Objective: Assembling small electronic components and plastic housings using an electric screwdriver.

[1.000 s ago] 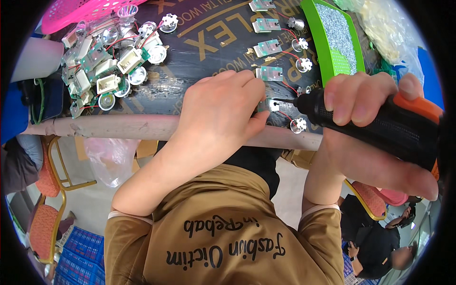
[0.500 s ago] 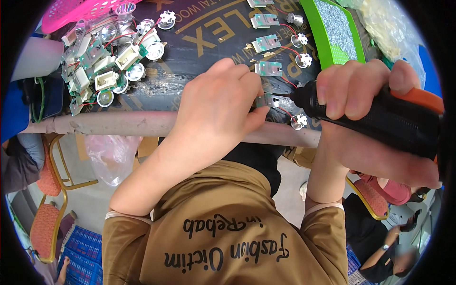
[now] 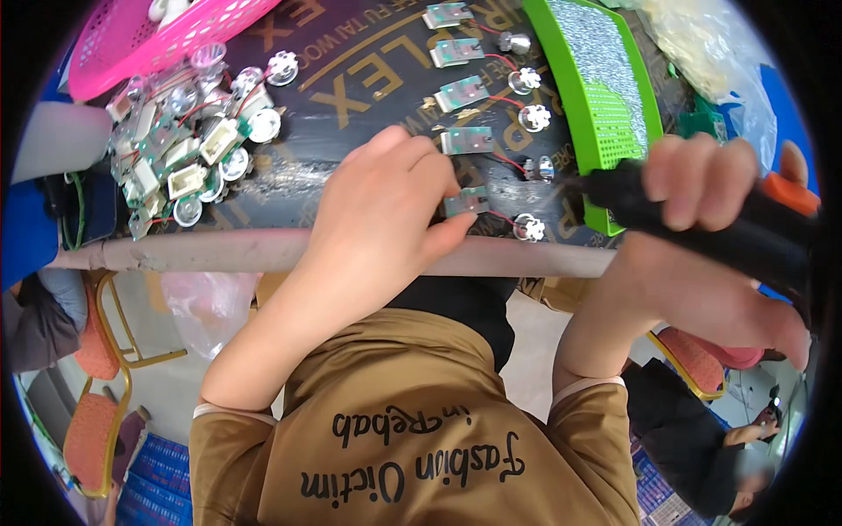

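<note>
My left hand point(image 3: 381, 197) rests at the table's near edge, thumb and fingers pinching a small circuit board module point(image 3: 466, 202). A red wire joins that module to a clear lens piece with a toothed rim point(image 3: 528, 228). In my right hand point(image 3: 702, 180) is a black and orange electric screwdriver point(image 3: 767, 237), its fingers wrapped round the body. The driver's blurred tip points left, over the near end of a green tray point(image 3: 597, 216) and apart from the module. Further modules, one of them a board point(image 3: 467, 140) just beyond my left hand, lie in a column.
The green tray holds many small silvery screws. A heap of wired modules and lenses point(image 3: 189, 153) lies at the left, beside a pink perforated basket point(image 3: 180, 44) and a pale container point(image 3: 66, 140). Clear plastic bags point(image 3: 702, 53) sit at the far right.
The screwdriver has drawn back to the right, off the module, toward the green tray. My left hand keeps its pinch on the module. The whole view has shifted slightly.
</note>
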The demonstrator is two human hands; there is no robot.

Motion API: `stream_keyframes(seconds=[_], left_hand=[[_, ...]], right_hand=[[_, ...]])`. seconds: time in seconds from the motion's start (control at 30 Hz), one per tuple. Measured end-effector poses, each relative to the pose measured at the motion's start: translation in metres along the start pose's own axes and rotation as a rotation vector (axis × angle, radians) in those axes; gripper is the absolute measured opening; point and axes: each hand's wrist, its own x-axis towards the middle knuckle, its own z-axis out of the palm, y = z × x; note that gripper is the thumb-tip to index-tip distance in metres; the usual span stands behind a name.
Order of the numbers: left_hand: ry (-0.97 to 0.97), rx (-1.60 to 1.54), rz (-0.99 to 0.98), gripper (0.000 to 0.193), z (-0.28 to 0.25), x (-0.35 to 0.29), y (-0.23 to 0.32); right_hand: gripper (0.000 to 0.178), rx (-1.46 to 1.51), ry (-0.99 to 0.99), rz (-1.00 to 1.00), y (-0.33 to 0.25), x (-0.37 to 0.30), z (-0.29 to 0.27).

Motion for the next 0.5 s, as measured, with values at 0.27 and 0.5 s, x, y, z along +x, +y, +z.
stream_keyframes(seconds=[0.27, 0.5], left_hand=[[-0.016, 0.013, -0.043, 0.025, -0.001, -0.002, 0.003], [0.011, 0.012, -0.039, 0.024, -0.001, -0.002, 0.002]], right_hand=[[0.104, -0.163, 0.534, -0.338, 0.022, -0.018, -0.086], [0.103, -0.102, 0.603, -0.204, 0.031, -0.029, -0.105]])
